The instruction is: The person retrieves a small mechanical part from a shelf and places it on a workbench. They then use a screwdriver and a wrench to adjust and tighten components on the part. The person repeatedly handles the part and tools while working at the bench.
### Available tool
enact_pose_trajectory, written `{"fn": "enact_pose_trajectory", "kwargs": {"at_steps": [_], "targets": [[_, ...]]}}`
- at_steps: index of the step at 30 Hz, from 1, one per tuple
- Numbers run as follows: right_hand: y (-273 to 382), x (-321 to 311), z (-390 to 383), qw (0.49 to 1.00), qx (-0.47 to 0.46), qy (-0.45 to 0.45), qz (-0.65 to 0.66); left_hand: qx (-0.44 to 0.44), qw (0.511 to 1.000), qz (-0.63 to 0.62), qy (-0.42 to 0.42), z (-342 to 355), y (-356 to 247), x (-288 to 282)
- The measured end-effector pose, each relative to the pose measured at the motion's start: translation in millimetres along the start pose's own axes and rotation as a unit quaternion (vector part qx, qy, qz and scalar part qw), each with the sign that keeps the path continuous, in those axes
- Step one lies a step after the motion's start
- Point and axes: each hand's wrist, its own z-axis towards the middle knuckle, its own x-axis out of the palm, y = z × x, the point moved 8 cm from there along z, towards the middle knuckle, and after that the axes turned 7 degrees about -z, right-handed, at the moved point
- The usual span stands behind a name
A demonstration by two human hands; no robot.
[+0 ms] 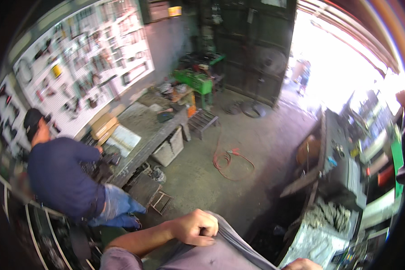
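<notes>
My left hand (196, 227) is closed round a bunched edge of a grey-mauve shirt (220, 254), at the bottom middle of the head view. The cloth is pulled out, and its edge runs down to the right from this fist. At the bottom edge my right hand (303, 264) shows only in part, next to the lower end of that stretched edge. Its fingers are mostly cut off by the frame, so its hold cannot be made out.
A person in a dark blue top (65, 175) leans at a workbench (141, 119) on the left, below a tool pegboard (78, 63). An orange cable (229, 157) lies coiled on the floor. A cluttered bench (317, 180) runs along the right, near a bright doorway (328, 67).
</notes>
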Motion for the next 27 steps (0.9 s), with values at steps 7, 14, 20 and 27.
{"fn": "enact_pose_trajectory", "kwargs": {"at_steps": [7,14,20,27], "targets": [[-210,3,94,0.935,0.18,-0.144,-0.271,-0.451,0.884,0.123,-0.013,-152,197,40],[-254,23,198,0.942,0.179,-0.174,-0.225,-0.502,0.825,0.198,-0.169,-298,235,22],[-245,-7,210,0.966,0.191,0.101,-0.141,-0.653,0.732,0.188,-0.048,-430,281,-12],[-295,-72,314,0.94,0.289,-0.101,-0.148,-0.565,0.784,0.211,-0.147,-373,342,-149]]}}
